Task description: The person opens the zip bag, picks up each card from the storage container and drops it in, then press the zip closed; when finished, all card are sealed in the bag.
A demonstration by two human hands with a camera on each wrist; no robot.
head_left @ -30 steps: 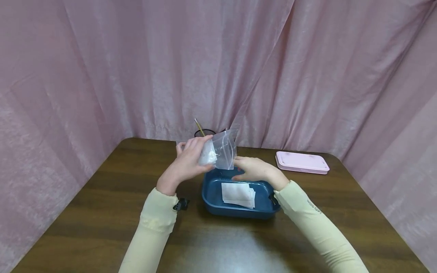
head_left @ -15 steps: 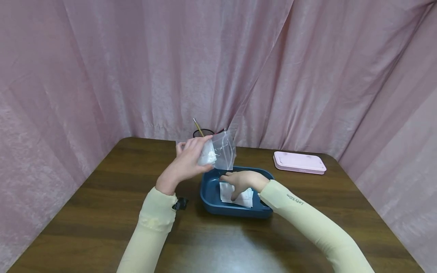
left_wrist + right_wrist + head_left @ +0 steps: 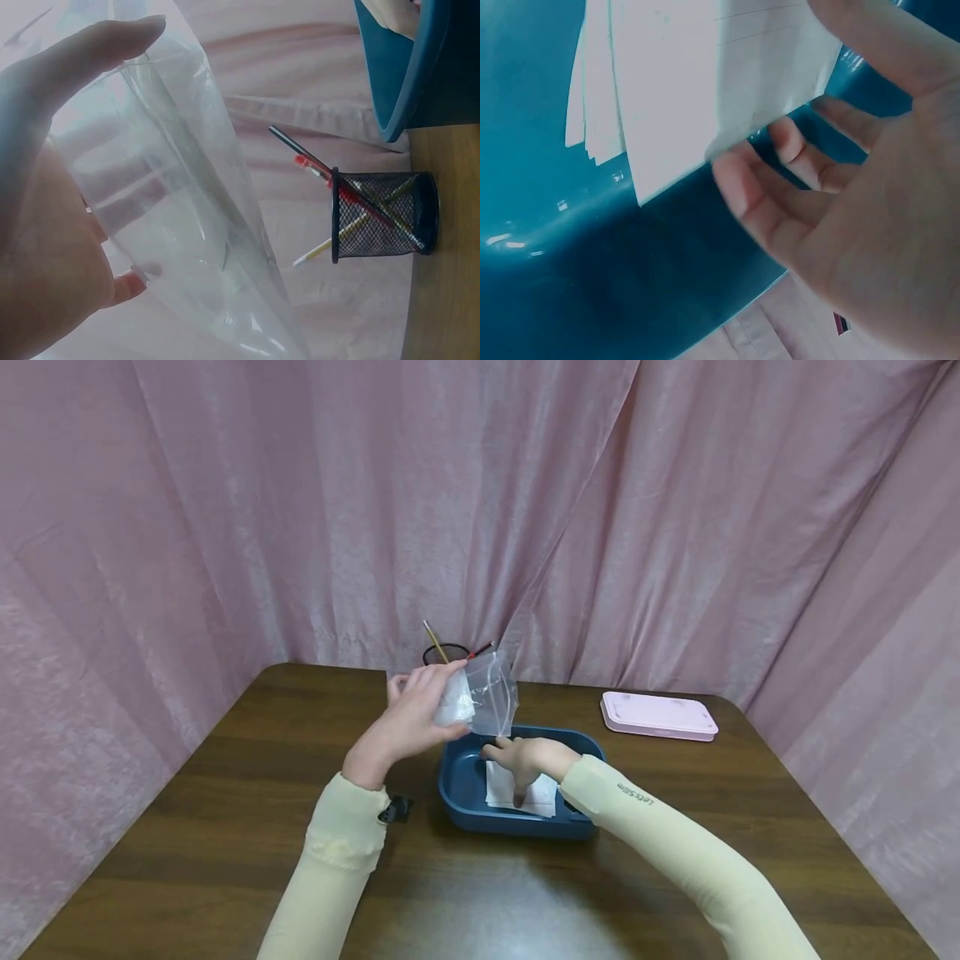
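Note:
My left hand (image 3: 438,697) holds a clear zip bag (image 3: 493,693) up over the far left corner of a dark blue tray (image 3: 454,789). In the left wrist view the bag (image 3: 187,225) hangs from my thumb and fingers (image 3: 45,225) and looks see-through. My right hand (image 3: 517,772) reaches down into the tray onto a small stack of white sheets (image 3: 542,799). The right wrist view shows the top white sheet (image 3: 697,82) pinched between my thumb and curled fingers (image 3: 787,146), with its edge lifted off the tray floor (image 3: 592,262).
A black mesh pen cup (image 3: 447,653) with pens stands behind the tray by the pink curtain, also in the left wrist view as the pen cup (image 3: 382,217). A flat pink lid (image 3: 658,716) lies at the back right of the brown table (image 3: 225,827).
My right hand has dropped from the tray's far rim into the tray and taken hold of the white sheets. The left hand and bag have stayed put.

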